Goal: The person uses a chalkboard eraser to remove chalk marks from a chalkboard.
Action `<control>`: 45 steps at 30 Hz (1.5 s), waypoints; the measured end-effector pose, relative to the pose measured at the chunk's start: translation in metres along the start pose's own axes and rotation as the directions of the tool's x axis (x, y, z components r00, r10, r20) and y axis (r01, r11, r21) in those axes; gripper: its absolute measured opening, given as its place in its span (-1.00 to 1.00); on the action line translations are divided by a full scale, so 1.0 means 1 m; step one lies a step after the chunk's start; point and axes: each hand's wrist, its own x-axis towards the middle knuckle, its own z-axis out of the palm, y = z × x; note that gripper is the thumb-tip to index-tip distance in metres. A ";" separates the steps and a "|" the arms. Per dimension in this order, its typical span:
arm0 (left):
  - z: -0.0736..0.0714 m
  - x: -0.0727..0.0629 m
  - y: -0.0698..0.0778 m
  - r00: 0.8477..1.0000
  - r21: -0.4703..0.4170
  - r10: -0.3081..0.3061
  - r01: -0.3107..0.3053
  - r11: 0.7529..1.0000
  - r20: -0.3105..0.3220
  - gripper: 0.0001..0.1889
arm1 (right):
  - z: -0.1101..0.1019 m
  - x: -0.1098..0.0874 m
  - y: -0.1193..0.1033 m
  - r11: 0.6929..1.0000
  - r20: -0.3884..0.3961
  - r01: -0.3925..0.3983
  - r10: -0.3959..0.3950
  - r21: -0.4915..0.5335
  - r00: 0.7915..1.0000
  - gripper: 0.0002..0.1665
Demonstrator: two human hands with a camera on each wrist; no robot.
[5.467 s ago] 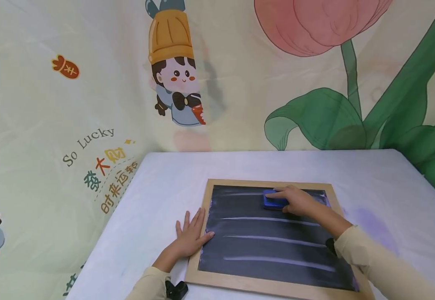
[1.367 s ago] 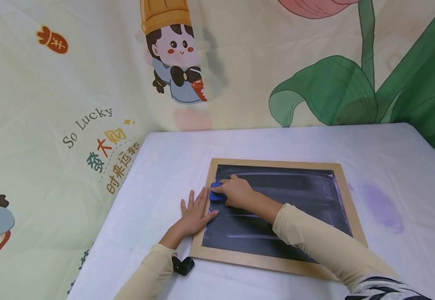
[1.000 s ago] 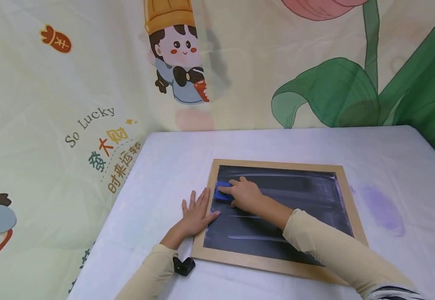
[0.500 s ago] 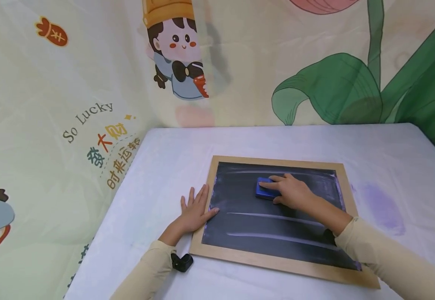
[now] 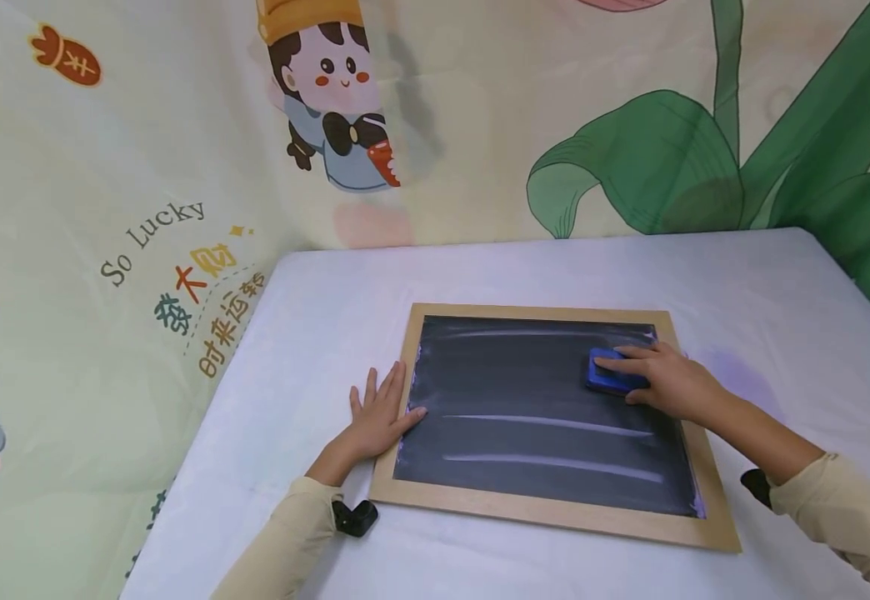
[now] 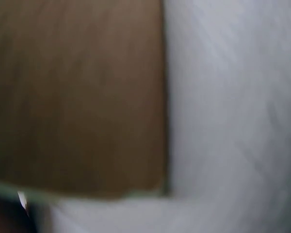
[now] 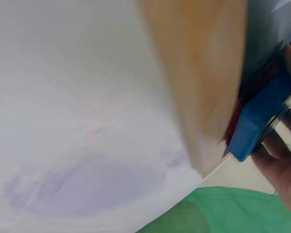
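Observation:
A blackboard (image 5: 510, 375) in a light wooden frame lies on the white table. My right hand (image 5: 671, 382) grips a blue chalkboard eraser (image 5: 606, 377) against its upper right part. In the right wrist view the fingers and thumb hold the eraser (image 7: 262, 116) by its sides, close to the frame (image 7: 199, 73). My left hand (image 5: 377, 423) is spread at the board's left edge, thumb over the frame. Two pale chalk lines (image 5: 547, 425) cross the lower half, and a fainter streak shows along the top. The left wrist view is blurred and shows mostly a brown surface (image 6: 82, 97).
The white table (image 5: 330, 333) surrounds the board, with a purple chalk smear (image 5: 742, 383) to its right. A printed cloth backdrop (image 5: 465, 125) hangs behind the table and along its left. Black wrist cameras (image 5: 355, 518) sit at both cuffs.
The eraser swept left to the board's edge, then back right in my right hand's grip. Upper chalk lines visible earlier are wiped away; two remain. The left hand stays at the frame.

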 end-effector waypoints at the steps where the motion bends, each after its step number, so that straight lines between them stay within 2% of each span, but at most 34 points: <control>1: -0.001 0.001 0.000 1.000 0.001 0.002 -0.002 1.000 -0.005 -0.12 | -0.001 0.000 0.002 1.000 -0.002 -0.004 0.004 0.000 1.000 -0.26; 10: 0.003 0.002 -0.003 1.000 -0.005 0.002 -0.002 1.000 -0.013 -0.14 | 0.004 0.000 0.000 1.000 -0.051 0.013 -0.013 -0.010 0.999 -0.28; 15: 0.006 0.003 -0.002 1.000 -0.014 0.007 -0.007 1.000 -0.009 -0.14 | 0.004 -0.002 -0.001 1.000 -0.058 -0.003 0.001 -0.028 0.998 -0.28; 20: 0.006 0.002 -0.002 1.000 -0.017 -0.008 0.008 1.000 0.006 -0.14 | 0.006 -0.013 -0.007 1.000 -0.037 0.008 -0.008 -0.006 0.999 -0.29; 27: 0.006 -0.003 -0.004 1.000 -0.004 -0.016 0.016 1.000 0.002 -0.13 | 0.011 -0.031 -0.017 0.997 -0.082 0.072 -0.072 0.001 0.994 -0.27; 32: 0.007 -0.003 -0.004 1.000 -0.013 -0.002 0.002 1.000 -0.005 -0.14 | 0.012 -0.041 -0.021 0.996 -0.079 0.085 -0.085 0.001 0.993 -0.26; 35: 0.006 -0.004 -0.003 1.000 -0.017 0.008 -0.008 1.000 -0.025 -0.15 | 0.013 -0.044 -0.018 0.994 -0.073 0.105 -0.102 0.030 0.992 -0.20; 40: 0.007 -0.002 -0.003 1.000 -0.013 0.020 -0.020 1.000 -0.023 -0.24 | 0.013 -0.055 -0.005 0.988 -0.097 0.139 -0.132 0.072 0.987 -0.11; 45: 0.003 -0.002 -0.004 0.998 -0.030 0.043 -0.044 0.999 -0.036 -0.37 | 0.013 -0.060 0.006 0.988 -0.113 0.147 -0.141 0.045 0.983 -0.23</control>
